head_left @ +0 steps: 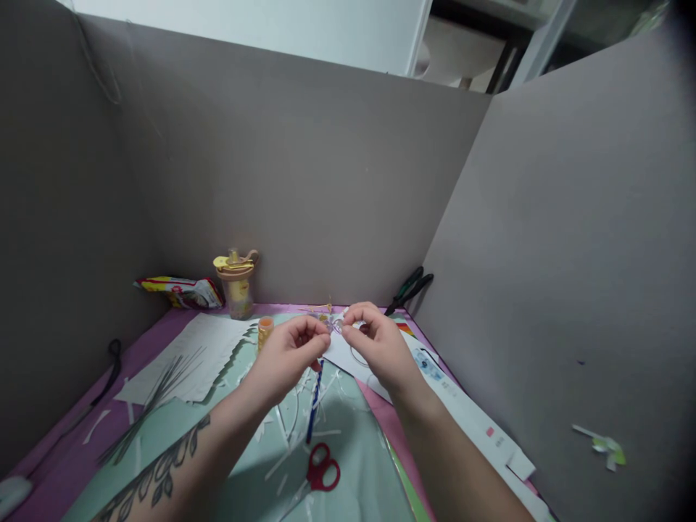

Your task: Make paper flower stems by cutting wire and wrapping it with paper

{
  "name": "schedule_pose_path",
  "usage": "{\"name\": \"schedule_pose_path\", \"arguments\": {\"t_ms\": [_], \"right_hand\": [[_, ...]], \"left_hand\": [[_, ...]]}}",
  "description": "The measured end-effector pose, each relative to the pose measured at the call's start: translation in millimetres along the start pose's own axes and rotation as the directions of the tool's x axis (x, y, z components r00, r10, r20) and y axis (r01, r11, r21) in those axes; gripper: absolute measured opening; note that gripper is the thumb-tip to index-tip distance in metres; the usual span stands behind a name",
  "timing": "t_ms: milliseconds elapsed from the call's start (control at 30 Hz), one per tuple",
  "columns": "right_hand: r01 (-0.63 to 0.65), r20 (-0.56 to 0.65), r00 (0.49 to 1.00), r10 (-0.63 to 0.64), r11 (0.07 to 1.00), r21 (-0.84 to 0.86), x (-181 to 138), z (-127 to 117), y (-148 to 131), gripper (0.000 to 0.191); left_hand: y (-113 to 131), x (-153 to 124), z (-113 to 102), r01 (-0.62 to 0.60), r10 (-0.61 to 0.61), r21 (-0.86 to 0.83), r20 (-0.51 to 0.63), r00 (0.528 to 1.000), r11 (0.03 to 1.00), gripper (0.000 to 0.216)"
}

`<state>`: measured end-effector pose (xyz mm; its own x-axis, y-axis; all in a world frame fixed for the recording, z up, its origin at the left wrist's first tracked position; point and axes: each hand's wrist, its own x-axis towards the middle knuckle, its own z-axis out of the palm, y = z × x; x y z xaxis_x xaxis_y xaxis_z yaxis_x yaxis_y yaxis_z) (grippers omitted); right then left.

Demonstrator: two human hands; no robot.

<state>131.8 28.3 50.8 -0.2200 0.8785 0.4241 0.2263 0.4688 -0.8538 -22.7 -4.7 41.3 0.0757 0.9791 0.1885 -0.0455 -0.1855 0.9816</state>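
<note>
My left hand (288, 355) and my right hand (378, 344) meet above the desk, both pinching a small purple paper piece (336, 326) between thumb and fingertips. The piece is tiny and its shape is hard to make out. Below the hands a blue pencil-like stick (314, 406) lies on a pale green sheet (348, 435). Red-handled scissors (322, 470) lie on that sheet nearer to me, among thin white paper strips.
Grey cardboard walls enclose the purple desk (146, 348) on three sides. A yellow-lidded bottle (236, 283) and a snack bag (182, 290) stand at the back left. An orange glue stick (264, 330), white cut paper (190, 355), black-and-green pliers (409, 288) and a black cable (106, 377) lie around.
</note>
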Motion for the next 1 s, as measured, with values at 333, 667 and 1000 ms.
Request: {"name": "schedule_pose_path", "arguments": {"t_ms": [333, 667, 1000], "right_hand": [[-0.025, 0.043, 0.999, 0.021, 0.997, 0.076, 1, 1, 1, 0.007], [-0.048, 0.093, 0.995, 0.036, 0.991, 0.129, 0, 4, 7, 0.006], [-0.083, 0.033, 0.996, 0.078, 0.984, 0.157, 3, 4, 7, 0.008]], "left_hand": [[-2, -1, -1, 0.004, -0.008, 0.115, 0.028, 1.0, 0.993, 0.014], [0, -2, 2, 0.006, -0.014, 0.133, 0.06, 0.998, 0.991, 0.02], [-4, -1, 1, -0.017, 0.011, 0.124, 0.048, 0.999, 0.992, 0.021]]}}
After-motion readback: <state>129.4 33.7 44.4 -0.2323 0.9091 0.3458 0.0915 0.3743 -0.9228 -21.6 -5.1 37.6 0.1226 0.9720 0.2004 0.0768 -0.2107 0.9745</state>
